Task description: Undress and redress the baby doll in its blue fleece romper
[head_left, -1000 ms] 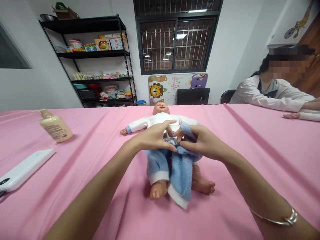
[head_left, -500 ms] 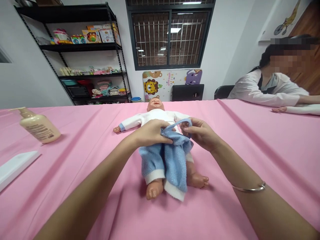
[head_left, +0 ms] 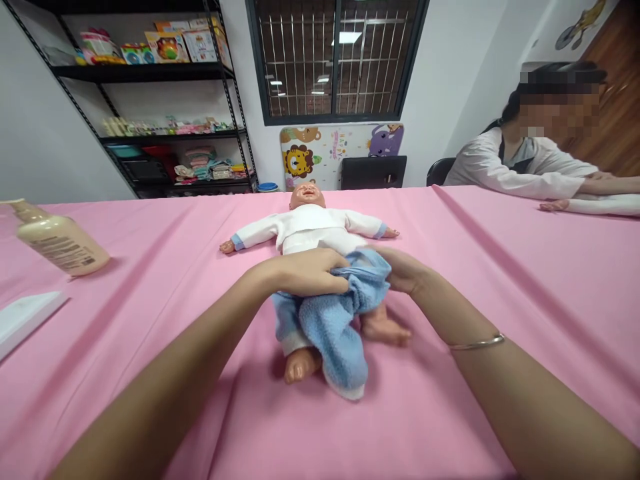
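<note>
A baby doll (head_left: pixel 310 219) in a white top lies on its back, its feet toward me. Light-blue fleece trousers (head_left: pixel 335 327) with white cuffs cover its leg on the left of the picture, with the foot (head_left: pixel 302 365) showing below the cuff. The other trouser leg hangs loose between the legs, and the doll's other foot (head_left: pixel 385 328) is bare. My left hand (head_left: pixel 315 272) grips the waist of the trousers between thumb and fingers. Against the right side of the bunched waist is my right hand (head_left: pixel 404 270), its fingers hidden by the fabric.
A pink cloth (head_left: pixel 425 413) covers the table. On the left are a beige pump bottle (head_left: pixel 65 243) and a white flat object (head_left: pixel 30 320). Another person (head_left: pixel 520 160) leans on the table at the far right. Behind stand black shelves (head_left: pixel 150 73) and a dark monitor (head_left: pixel 373 173).
My right hand has gone from pinching the stretched waistband to behind the fabric. The waist is bunched now, and the loose trouser leg is more crumpled. The view has tilted down slightly.
</note>
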The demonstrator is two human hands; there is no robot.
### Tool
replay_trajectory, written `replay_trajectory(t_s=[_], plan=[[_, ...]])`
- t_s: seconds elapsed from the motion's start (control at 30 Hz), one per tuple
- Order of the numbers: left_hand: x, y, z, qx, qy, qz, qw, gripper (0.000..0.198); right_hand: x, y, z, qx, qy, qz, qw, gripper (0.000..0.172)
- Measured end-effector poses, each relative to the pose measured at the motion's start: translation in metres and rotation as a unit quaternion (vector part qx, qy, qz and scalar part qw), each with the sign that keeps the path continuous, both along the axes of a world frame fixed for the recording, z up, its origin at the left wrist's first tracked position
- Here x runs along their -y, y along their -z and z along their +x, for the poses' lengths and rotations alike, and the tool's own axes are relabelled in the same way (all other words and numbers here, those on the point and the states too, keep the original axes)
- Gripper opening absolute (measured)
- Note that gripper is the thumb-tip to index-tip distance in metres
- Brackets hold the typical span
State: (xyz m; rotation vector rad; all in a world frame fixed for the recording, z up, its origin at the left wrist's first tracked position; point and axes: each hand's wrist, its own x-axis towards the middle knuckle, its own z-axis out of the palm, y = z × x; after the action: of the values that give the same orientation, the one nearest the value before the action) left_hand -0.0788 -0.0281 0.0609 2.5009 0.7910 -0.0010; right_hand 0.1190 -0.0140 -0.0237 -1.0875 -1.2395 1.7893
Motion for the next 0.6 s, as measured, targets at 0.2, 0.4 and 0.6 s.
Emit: replay_trajectory(t_s=[0.2,0.4,0.6], plan=[[0.004,0.007,0.006,-0.120,0.036,0.033,0.992,0.003,0.011,-0.022,0.004,-0.198,0.021,0.048,0.979,0.046],[0.041,-0.002,0.020,-0.090,0.051,0.161,0.982,0.025,0.006,-0.015,-0.022,-0.204,0.049,0.077,0.975,0.038],[0.056,-0.009,0.025,-0.092,-0.032,0.256,0.962,0.032,0.004,-0.004,-0.043,-0.149,0.124,0.071,0.979,0.024]])
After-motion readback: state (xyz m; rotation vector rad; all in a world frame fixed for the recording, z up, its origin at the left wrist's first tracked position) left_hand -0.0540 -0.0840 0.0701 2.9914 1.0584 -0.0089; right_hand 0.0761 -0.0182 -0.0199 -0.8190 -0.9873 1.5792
